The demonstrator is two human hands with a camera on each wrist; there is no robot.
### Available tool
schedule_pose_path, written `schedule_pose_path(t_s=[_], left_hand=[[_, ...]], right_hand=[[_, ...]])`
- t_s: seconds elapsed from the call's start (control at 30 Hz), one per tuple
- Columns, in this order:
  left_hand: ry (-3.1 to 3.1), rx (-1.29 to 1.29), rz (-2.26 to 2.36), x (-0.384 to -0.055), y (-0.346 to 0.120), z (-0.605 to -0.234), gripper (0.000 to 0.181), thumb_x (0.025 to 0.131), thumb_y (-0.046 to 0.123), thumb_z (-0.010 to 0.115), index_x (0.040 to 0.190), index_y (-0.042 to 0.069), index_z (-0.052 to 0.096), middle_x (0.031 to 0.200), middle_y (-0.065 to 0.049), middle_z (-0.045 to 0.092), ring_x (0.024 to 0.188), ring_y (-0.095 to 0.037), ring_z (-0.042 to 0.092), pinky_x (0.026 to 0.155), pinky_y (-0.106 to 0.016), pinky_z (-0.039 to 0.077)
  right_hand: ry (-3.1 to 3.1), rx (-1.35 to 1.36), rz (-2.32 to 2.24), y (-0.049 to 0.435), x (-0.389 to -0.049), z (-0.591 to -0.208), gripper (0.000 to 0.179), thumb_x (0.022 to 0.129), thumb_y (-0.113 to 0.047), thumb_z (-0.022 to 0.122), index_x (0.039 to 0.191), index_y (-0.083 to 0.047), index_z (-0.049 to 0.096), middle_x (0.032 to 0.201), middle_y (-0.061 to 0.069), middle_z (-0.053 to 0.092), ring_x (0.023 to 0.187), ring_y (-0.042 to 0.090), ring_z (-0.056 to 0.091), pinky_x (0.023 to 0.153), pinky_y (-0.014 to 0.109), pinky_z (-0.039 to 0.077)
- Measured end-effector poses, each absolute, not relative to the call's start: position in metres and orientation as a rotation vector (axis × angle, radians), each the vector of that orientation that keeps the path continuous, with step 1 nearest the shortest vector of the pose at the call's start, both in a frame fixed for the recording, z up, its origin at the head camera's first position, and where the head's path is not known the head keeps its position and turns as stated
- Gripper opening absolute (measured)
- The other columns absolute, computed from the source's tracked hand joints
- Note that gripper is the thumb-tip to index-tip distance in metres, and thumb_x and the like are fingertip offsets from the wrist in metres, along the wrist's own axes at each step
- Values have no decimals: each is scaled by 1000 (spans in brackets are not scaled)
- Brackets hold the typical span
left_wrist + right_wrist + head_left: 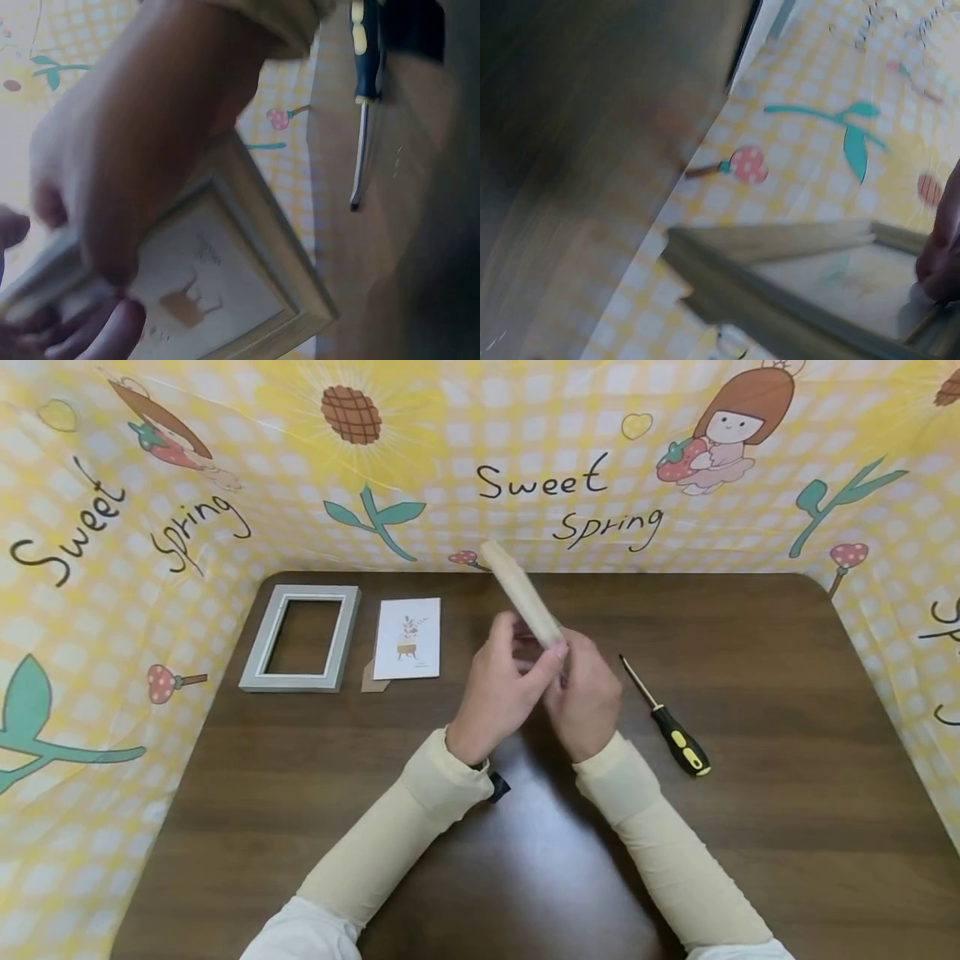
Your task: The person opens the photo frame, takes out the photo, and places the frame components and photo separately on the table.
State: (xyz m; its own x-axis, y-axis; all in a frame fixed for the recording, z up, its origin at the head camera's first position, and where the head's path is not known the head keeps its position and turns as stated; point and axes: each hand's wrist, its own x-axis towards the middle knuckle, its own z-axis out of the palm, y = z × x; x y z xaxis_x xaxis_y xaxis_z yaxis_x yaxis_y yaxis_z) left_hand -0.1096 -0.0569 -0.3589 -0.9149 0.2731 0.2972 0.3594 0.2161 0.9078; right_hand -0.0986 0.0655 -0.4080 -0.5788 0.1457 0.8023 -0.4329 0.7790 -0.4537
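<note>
Both hands hold a light wooden picture frame point(521, 593) above the table, tilted nearly edge-on in the head view. A picture of a chair-like shape point(184, 306) shows inside it in the left wrist view. My left hand point(495, 689) pinches the frame's near edge, its thumb close to the right hand's. My right hand point(588, 697) grips the same end from the right side, with its fingers partly hidden. In the right wrist view the frame point(765, 300) appears from a low angle, with fingertips at its right.
A grey-white frame point(257, 647) with an open middle lies at the table's back left. Beside it, a white illustrated card point(386, 639) overlaps a brown piece point(372, 681). A black-and-yellow screwdriver point(678, 739) lies right of the hands. A patterned cloth point(450, 443) lines the table's back.
</note>
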Motion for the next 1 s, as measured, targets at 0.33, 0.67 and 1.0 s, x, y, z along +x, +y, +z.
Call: schedule_pose_path(t_s=[0.33,0.67,1.0], left_hand=[[-2068,-368,-2090,-120,-85,-374,39,96,11,62,127,-5,45,113,-20,63,95,-27,67,78,-39,58],[-2007,-139,-2462,-149,-120,-387,39,101,6,47,138,-6,48,121,-22,62,106,-28,65,89,-39,54],[-2129,-142,-2678,-157,-133,-398,42,105,12,43,144,-5,44,122,-21,61,104,-25,64,87,-34,53]], right_hand=[[-2233,483,844,33,-82,-406,43,94,-17,62,130,6,56,128,26,58,109,43,60,92,54,50],[-2383,297,1004,80,-96,-402,34,97,-22,60,119,5,65,130,28,58,118,47,51,98,60,36],[-2803,6,1946,132,-120,-392,41,103,-24,60,136,-2,54,107,19,67,85,25,64,73,39,55]])
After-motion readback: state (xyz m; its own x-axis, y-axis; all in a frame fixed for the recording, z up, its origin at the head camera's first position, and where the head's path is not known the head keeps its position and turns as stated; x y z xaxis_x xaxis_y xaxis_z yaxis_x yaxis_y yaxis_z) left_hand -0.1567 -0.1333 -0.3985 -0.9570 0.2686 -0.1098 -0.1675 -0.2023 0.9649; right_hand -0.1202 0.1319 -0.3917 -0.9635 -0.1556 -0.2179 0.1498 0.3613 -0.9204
